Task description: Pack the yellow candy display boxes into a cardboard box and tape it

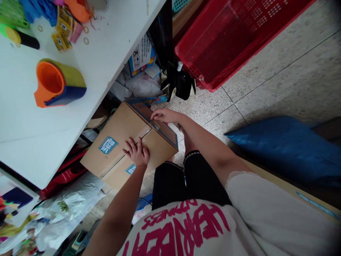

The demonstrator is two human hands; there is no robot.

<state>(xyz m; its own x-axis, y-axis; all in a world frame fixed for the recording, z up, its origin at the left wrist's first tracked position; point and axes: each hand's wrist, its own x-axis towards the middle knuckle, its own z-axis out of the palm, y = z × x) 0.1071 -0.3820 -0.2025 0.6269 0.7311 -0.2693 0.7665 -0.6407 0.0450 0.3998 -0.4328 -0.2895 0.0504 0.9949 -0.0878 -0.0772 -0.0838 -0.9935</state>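
A brown cardboard box [119, 131] with blue-and-white printed labels stands tilted in view in front of my legs, partly beside the white table. Flat on its closed top, with fingers spread across the centre seam, lies my left hand [137, 152]. My right hand [165, 115] is at the box's far upper edge, its fingers curled in beside a shiny strip of clear packing tape [154, 124] that runs over the edge at the seam. The fingertips seem to pinch the tape there, though the contact is small and partly hidden.
On the white table [106, 46] lie an orange, yellow and blue cup-like piece [60, 83], rubber bands and balloon-like items. A red plastic crate [213, 46], a black bag-like item [178, 83] and a blue bag [287, 149] are on the floor. Plastic bags [66, 209] lie lower left.
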